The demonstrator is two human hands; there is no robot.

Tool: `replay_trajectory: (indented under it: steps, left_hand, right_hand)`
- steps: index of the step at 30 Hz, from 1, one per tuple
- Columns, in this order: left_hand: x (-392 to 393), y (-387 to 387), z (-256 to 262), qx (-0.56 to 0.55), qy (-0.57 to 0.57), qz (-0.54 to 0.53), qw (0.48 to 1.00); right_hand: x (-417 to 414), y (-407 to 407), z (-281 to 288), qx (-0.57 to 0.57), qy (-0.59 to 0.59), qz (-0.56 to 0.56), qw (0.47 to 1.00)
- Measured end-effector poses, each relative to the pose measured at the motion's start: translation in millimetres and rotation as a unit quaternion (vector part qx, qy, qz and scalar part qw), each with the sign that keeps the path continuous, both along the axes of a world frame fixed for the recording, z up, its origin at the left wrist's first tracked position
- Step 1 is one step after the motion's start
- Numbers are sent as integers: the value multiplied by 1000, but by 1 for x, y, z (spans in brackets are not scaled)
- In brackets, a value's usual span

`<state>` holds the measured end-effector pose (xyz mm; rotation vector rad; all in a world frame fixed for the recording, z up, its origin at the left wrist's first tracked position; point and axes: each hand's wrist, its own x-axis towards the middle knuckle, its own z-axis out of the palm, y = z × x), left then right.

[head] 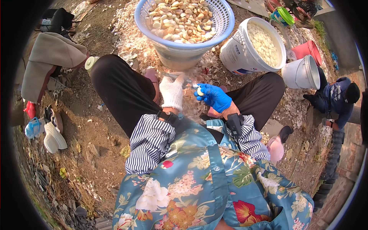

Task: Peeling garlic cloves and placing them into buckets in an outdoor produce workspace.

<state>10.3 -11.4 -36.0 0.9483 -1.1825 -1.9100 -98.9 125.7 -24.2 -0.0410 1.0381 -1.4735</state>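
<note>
My left hand [171, 91], in a white knit glove, grips what looks like a small knife [188, 82], blurred, its tip pointing towards my right hand. In a blue rubber glove, my right hand [215, 97] pinches a pale garlic clove [200, 91] between its fingertips. The two hands are close together between my knees. Just beyond them stands a blue-rimmed plastic colander [224, 34] heaped with unpeeled-looking cloves [181, 21], resting on a pale bucket [179, 56]. To its right, a white bucket [233, 53] is filled with peeled cloves [263, 44].
Garlic skins [129, 34] litter the ground. Right are a grey-white bucket [296, 73], a red bucket [309, 51], a green-rimmed pail [283, 16], a seated person [337, 97] and stacked tyres [329, 166]. A cloth-draped seat [54, 57] and a white shoe [54, 138] are left.
</note>
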Motion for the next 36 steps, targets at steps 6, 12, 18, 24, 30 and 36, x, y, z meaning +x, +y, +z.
replay_trajectory:
  steps: [6,12,18,24,30,36]
  left_hand:
    - [2,1,3,-8,-18,-39,999]
    - [2,5,10,-17,23,-120,992]
    - [-2,9,16,-33,46,-177,983]
    - [-3,11,15,-14,31,-136,990]
    - [-2,6,7,-52,-21,-111,992]
    - [2,8,8,47,36,-95,994]
  right_hand:
    - [-6,2,-7,16,82,-32,996]
    - [-7,3,-3,21,92,-60,994]
    - [-8,1,-11,62,127,-60,988]
    - [-6,0,-8,82,219,-21,972]
    - [-1,0,-4,14,199,-11,980]
    - [-2,-1,7,-9,73,-54,996]
